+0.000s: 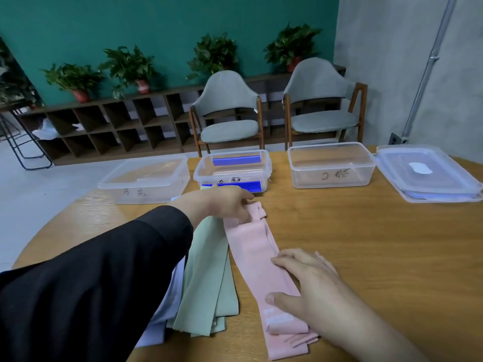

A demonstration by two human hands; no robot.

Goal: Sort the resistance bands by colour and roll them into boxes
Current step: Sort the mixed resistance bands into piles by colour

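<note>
While the pink resistance band (pixel 254 259) is laid out lengthwise on the round wooden table (pixel 366 244), it is held at both ends, which appears meant to keep the strip flat and straight so that it can be rolled evenly. Its far end is pinched by the left hand (pixel 230 202), fingers curled onto the folded tip, the black sleeve (pixel 91 278) reaching diagonally across the other bands. Its near part is pressed down by the right hand (pixel 308 280), palm down with fingers almost straight and spread (the thumb lies along the band's near stretch); nothing is gripped by this hand.

Just beside the pink band, to its left, a stack of pale green bands (pixel 209 278) is kept, and under the sleeve a lavender band (pixel 167 304) is partly hidden; the colours seem already separated into parallel piles.

Three clear plastic boxes are lined up along the far edge, each hand-labelled: the left box (pixel 146 181), the middle box (pixel 232 171) already holding blue bands (pixel 236 161), and the right box (pixel 332 165), seemingly empty. A stack of lids (pixel 428 173) is set aside at the far right, leaving the boxes open for filling. The pink band is not yet rolled.
</note>
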